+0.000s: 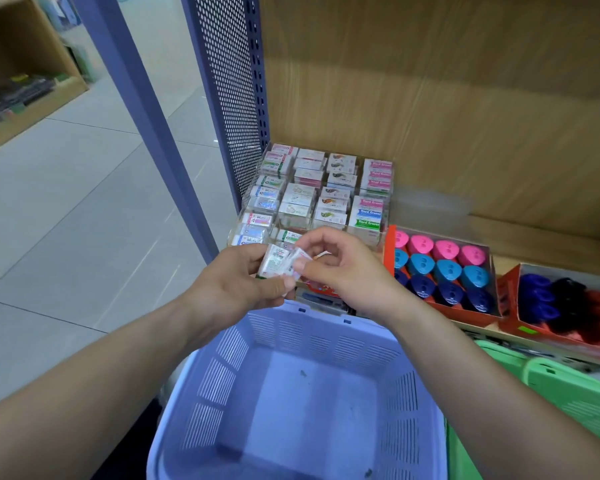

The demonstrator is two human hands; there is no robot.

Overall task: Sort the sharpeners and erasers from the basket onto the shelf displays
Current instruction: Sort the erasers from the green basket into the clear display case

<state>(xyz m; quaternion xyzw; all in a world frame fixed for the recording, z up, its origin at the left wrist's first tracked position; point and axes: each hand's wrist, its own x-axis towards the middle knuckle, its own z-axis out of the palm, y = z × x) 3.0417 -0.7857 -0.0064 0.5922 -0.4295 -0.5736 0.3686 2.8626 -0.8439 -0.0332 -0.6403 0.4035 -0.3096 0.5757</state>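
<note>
1. A wooden shelf (534, 233) fills the right side.
2. A lilac basket (205, 393) sits below its front edge.
3. On the shelf, a clear display (319, 192) of boxed erasers stands just beside a red tray (444, 271) of pink, blue and navy sharpeners.
4. The left hand (232, 285) grips a small stack (274, 263) of wrapped erasers above the basket's far rim.
5. The right hand (343, 268) pinches the stack's right edge, so both hands meet.

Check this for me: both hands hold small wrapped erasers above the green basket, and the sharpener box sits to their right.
One point is wrong: the head view shows the blue basket under them; the green basket stands further right. The left hand and right hand do hold small wrapped erasers, with the sharpener box to their right.
</note>
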